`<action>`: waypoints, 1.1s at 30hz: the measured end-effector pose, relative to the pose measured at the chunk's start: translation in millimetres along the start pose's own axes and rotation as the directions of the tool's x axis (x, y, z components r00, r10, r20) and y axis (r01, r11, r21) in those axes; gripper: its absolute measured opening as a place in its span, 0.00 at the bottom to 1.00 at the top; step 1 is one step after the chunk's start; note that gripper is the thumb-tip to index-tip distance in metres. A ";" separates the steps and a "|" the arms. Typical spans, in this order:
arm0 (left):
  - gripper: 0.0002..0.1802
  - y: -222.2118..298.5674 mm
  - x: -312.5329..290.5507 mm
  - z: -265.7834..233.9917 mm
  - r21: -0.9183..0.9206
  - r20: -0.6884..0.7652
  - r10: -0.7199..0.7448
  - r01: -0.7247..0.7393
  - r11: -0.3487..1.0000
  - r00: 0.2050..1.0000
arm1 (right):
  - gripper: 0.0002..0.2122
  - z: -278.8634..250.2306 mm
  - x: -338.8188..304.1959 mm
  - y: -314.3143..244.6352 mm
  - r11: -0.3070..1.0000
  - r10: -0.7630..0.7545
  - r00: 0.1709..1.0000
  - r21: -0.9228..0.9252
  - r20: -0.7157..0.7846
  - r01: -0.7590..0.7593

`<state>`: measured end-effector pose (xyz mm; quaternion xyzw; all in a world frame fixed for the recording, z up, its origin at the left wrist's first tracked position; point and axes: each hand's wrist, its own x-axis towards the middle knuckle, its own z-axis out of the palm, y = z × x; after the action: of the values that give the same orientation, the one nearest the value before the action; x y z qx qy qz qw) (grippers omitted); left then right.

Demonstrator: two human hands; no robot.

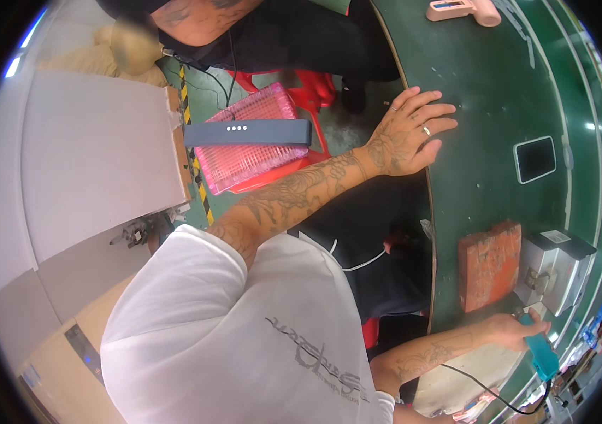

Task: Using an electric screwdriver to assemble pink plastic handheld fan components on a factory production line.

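Observation:
My left hand [407,134] is spread over the near edge of the green table [470,191], fingers apart, with rings on it and nothing in it. At the lower right, my right hand [516,331] is closed around a teal handheld tool [543,353] with a black cable [485,387] running from its end. The tool's kind cannot be made out. Beside that hand lie a worn orange-red block [488,265] and a grey metal box [555,272]. A white-framed device with a dark screen [535,160] lies farther along the table, away from both hands.
A pink handheld device [460,10] lies at the table's far end. A person in black [301,42] sits at the top. Left of the table stands a red stool [308,92] with a pink mesh-patterned cushion [244,166]; a dark band with white dots [273,132] crosses in front.

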<state>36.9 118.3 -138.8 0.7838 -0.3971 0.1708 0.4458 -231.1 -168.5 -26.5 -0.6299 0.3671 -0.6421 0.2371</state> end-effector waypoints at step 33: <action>0.34 -134.5 -137.8 -226.3 0.485 0.542 -0.683 0.481 0.730 0.489 | 0.16 -5.7 7.6 20.4 0.971 0.091 0.996 0.221 -0.014 -0.086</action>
<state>74.3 410.6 -177.1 0.9276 -0.2135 -0.2448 0.1843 -240.6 -186.0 -37.0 -0.5750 0.3242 -0.6751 0.3294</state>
